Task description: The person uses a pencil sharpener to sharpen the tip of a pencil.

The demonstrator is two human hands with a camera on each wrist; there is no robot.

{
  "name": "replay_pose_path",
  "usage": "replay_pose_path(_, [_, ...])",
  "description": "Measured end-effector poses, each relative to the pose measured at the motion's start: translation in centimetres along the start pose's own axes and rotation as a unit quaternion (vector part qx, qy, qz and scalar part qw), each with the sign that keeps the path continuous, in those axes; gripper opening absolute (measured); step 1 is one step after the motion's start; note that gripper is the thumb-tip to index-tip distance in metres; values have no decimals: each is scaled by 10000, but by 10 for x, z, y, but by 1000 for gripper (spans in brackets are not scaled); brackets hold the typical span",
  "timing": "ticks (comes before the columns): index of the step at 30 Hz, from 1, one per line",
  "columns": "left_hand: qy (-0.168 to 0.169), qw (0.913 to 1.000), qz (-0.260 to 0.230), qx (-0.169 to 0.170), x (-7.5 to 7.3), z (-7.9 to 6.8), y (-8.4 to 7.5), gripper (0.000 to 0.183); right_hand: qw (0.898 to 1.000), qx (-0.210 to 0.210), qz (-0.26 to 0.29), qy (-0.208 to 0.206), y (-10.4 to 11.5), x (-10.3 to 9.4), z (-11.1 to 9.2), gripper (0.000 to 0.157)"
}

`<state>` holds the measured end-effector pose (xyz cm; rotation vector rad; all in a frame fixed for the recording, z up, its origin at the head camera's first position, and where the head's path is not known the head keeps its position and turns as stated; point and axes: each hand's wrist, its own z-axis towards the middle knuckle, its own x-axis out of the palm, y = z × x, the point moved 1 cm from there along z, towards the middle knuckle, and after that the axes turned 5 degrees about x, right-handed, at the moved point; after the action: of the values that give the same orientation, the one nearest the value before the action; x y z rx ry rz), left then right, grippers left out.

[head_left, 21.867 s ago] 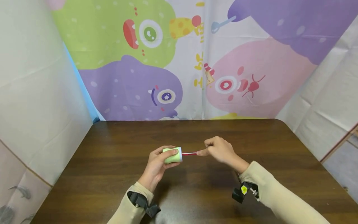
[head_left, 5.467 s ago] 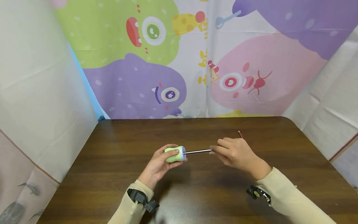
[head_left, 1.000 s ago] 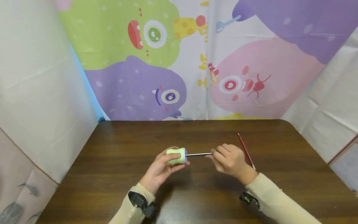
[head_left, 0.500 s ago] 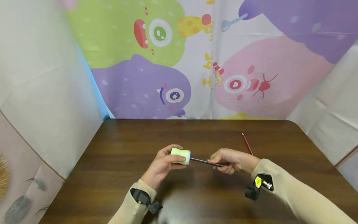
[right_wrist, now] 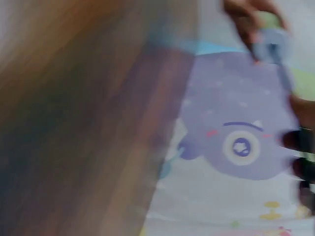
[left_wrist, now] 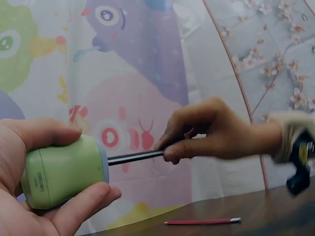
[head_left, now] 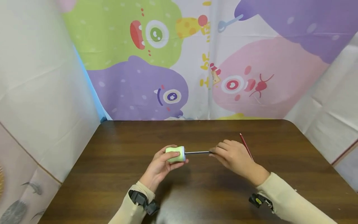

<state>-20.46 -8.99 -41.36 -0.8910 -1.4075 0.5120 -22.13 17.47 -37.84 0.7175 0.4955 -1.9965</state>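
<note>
My left hand (head_left: 156,169) grips a light green pencil sharpener (head_left: 175,154), thumb along its near side and fingers around the back. Its pale blue end faces right. A black pencil with silvery stripes (head_left: 197,152) runs level from that end, its tip hidden inside the sharpener. At the pencil's other end my right hand (head_left: 237,157) pinches it between thumb and fingers, knuckles up. The left wrist view shows the sharpener (left_wrist: 69,172) large, with the striped pencil (left_wrist: 135,157) entering it. Blur covers much of the right wrist view, where the sharpener (right_wrist: 273,44) appears top right.
A red pencil (head_left: 245,144) lies on the dark wooden table (head_left: 134,133), just behind my right hand. Beyond the table's far edge hangs a cartoon-printed curtain (head_left: 195,102); pale cloth walls (head_left: 50,87) stand at the sides.
Long before, the red pencil was in the sharpener; now it lies on the table and the striped one is in. Within the last second my right hand has turned under, then back over.
</note>
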Motion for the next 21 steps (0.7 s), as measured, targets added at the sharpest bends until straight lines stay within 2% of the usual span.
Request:
replay_pose_path(1, [36, 10000, -55, 14, 0, 0, 1, 21, 9975, -351, -443, -432, 0, 3, -1, 17])
replay_pose_path(3, [116, 9998, -134, 52, 1, -1, 2, 20, 9873, -724, -939, -1061, 0, 9, -4, 24])
replay_pose_path(4, [158, 9997, -160, 71, 2, -1, 3, 20, 9830, -803, -1039, -1286, 0, 12, -5, 26])
replay_pose_path(6, [211, 9995, -171, 127, 2, -1, 6, 20, 9810, -731, -1020, -1478, 2, 16, -7, 29])
replay_pose_path(7, [218, 9995, -170, 153, 3, -1, 7, 21, 9830, -559, -921, -1488, 3, 17, -8, 31])
replay_pose_path(9, [171, 9995, -167, 228, 3, -1, 9, 21, 9906, 51, -614, -1219, 7, 16, -8, 31])
replay_pose_path(11, [82, 9995, -195, 239, 3, 0, 11, 20, 9923, 1108, -145, -536, 11, 12, -4, 30])
replay_pose_path(12, [47, 9995, -221, 199, 3, 1, 12, 20, 9841, 1769, 173, -36, 11, 8, -1, 31])
replay_pose_path(13, [22, 9996, -240, 131, 3, 1, 13, 19, 9675, 2418, 528, 510, 11, 4, 3, 32])
replay_pose_path(14, [10, 9996, -264, 44, 3, 2, 14, 18, 9429, 3030, 842, 1094, 10, 1, 7, 33])
replay_pose_path(15, [4, 9996, -264, -49, 3, 2, 15, 18, 9121, 3555, 1229, 1630, 7, -2, 12, 35])
replay_pose_path(16, [22, 9996, -253, -109, 3, 2, 16, 18, 8762, 4016, 1626, 2112, 3, -4, 16, 38])
replay_pose_path(18, [84, 9998, -152, -140, 3, 2, 17, 19, 7957, 4655, 2618, 2857, -8, -4, 21, 42])
replay_pose_path(21, [121, 9999, 95, 11, 4, 1, 17, 24, 6634, 5280, 3877, 3617, -22, 2, 19, 40])
